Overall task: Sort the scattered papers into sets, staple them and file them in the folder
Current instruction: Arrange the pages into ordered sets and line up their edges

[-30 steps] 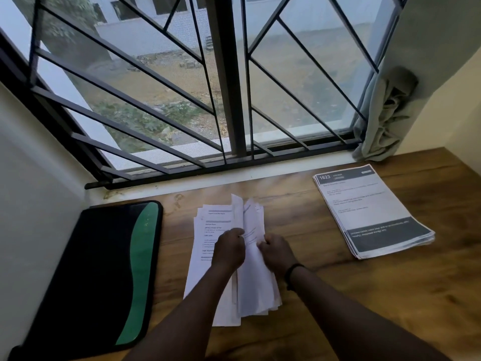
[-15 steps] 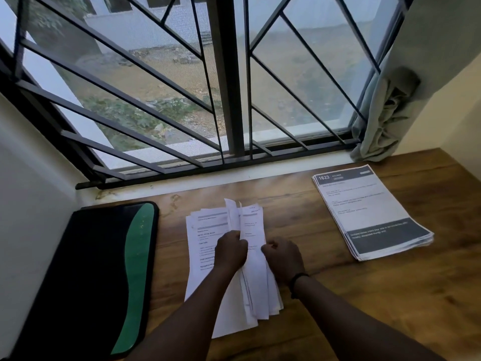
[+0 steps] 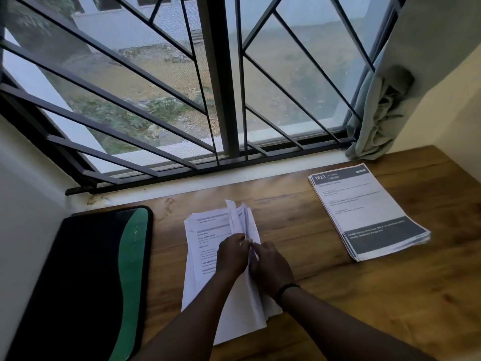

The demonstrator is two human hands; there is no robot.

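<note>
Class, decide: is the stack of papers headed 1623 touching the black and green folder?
Apart. The head view shows the 1623 stack at the right and the folder at the left, bare table between them.

The left hand and right hand drew together until their fingertips met, pinching the raised sheets, which closed up from a loose fan into a tighter bunch.

black folder with green wave, white papers, brown wood-grain table
</note>
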